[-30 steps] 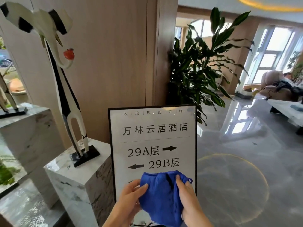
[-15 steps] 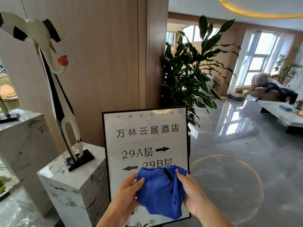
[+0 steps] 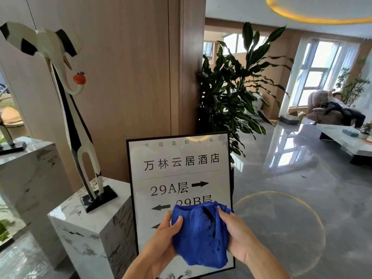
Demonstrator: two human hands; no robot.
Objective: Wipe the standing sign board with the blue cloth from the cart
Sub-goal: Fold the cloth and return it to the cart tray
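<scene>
Lobby, glossy grey floor (image 3: pixel 281 198). Left hand (image 3: pixel 161 236) and right hand (image 3: pixel 235 234) both pinch blue cloth (image 3: pixel 199 236), bunched between them, in front of sign (image 3: pixel 181 168) lower half. Marble plinth (image 3: pixel 90 224) just left of sign, plant (image 3: pixel 231 93) behind.

Cloth (image 3: pixel 199 236) before sign board (image 3: pixel 179 164), plinth (image 3: pixel 90 224) left, plant (image 3: pixel 237 85) behind

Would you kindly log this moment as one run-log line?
stage: cloth readied | left hand: holds blue cloth | right hand: holds cloth | sign board: upright behind cloth
</scene>
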